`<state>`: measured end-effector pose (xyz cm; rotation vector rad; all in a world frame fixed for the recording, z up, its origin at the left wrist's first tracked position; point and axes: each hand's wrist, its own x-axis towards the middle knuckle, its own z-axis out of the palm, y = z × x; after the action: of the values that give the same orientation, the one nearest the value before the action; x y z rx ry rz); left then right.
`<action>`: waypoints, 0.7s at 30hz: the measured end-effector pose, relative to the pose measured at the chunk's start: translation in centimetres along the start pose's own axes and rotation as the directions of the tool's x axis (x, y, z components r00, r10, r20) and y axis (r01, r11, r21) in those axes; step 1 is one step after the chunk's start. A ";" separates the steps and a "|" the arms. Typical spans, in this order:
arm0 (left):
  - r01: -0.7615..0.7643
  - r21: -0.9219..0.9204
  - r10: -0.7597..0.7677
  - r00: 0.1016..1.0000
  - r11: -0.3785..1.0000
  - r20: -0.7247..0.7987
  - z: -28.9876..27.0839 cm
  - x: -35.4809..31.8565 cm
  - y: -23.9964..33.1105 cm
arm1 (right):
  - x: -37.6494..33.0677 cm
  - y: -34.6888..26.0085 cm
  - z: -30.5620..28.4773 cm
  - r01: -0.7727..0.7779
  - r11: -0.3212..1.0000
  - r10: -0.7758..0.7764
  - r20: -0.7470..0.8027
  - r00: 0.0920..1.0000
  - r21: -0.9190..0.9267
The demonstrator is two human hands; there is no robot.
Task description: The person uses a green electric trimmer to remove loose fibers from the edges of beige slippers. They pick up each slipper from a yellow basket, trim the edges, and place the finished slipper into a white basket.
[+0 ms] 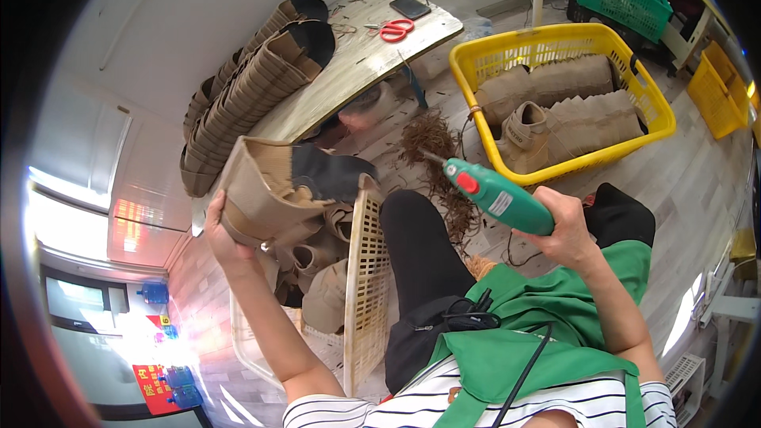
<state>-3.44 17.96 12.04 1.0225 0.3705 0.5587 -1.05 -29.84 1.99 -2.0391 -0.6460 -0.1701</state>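
My left hand (226, 230) is closed on a bundle of tan shoe uppers (265, 190) with a black part, raised above the white basket. In my right hand (567, 226) is a green electric hand tool (503, 202) with a red button. Its thin metal tip points up and left toward a heap of brown scraps on the floor, apart from the uppers. More tan uppers (325, 301) lie loosely in the white plastic basket (366, 293) beside my leg.
A pale worktable (357, 63) carries long nested rows of uppers (258, 87), red-handled scissors (396, 29) and a phone (410, 6). The yellow basket (555, 170) on the right holds more uppers. Brown scraps (456, 206) litter the floor. A green crate (622, 0) stands behind.
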 end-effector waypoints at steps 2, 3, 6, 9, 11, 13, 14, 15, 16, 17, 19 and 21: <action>0.061 -0.030 -0.058 0.994 0.998 0.089 0.1 0.9 -2.3 | 0.0 0.2 0.1 0.090 0.993 -0.091 -0.008 0.996 -0.082; 0.099 -0.042 -0.092 0.986 0.994 0.137 0.4 1.4 -3.5 | -0.1 0.1 0.0 0.109 0.988 -0.112 -0.019 0.994 -0.114; 0.239 -0.132 -0.212 0.959 0.962 0.190 4.4 0.3 -5.2 | -0.4 0.5 -0.3 0.149 0.977 -0.153 -0.016 0.988 -0.151; 0.328 -0.170 -0.284 0.928 0.929 0.240 4.7 0.8 -6.4 | -0.5 0.3 -0.5 0.154 0.975 -0.161 -0.026 0.987 -0.162; 0.378 -0.181 -0.322 0.906 0.908 0.275 5.6 0.5 -6.9 | -0.7 0.3 -0.5 0.156 0.971 -0.164 -0.026 0.986 -0.181; 0.430 -0.186 -0.358 0.876 0.883 0.324 6.9 -0.2 -7.2 | -0.8 0.4 -0.6 0.156 0.968 -0.163 -0.020 0.986 -0.196; 0.442 -0.187 -0.364 0.867 0.877 0.341 7.1 -0.3 -7.5 | -0.8 0.5 -0.6 0.155 0.967 -0.161 -0.014 0.987 -0.200; 0.449 -0.189 -0.366 0.861 0.873 0.353 7.2 -0.4 -7.6 | -0.8 0.5 -0.5 0.158 0.967 -0.163 -0.005 0.987 -0.201; 0.456 -0.190 -0.368 0.854 0.869 0.366 7.2 -0.4 -7.6 | -0.8 0.4 -0.5 0.159 0.969 -0.162 0.000 0.987 -0.189; 0.443 -0.184 -0.361 0.863 0.878 0.355 7.1 -0.4 -7.8 | -0.8 0.3 -0.4 0.160 0.971 -0.161 0.005 0.987 -0.177; 0.418 -0.171 -0.347 0.876 0.892 0.334 6.8 -0.1 -8.6 | -0.7 0.2 -0.3 0.162 0.974 -0.162 0.008 0.987 -0.161; 0.410 -0.185 -0.335 0.880 0.893 0.335 6.8 0.0 -9.2 | -0.6 0.0 -0.2 0.165 0.975 -0.167 0.003 0.986 -0.150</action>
<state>2.61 9.55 7.23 0.7461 0.2157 0.0900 -1.47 -30.25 1.88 -2.1256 -0.8198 -0.3352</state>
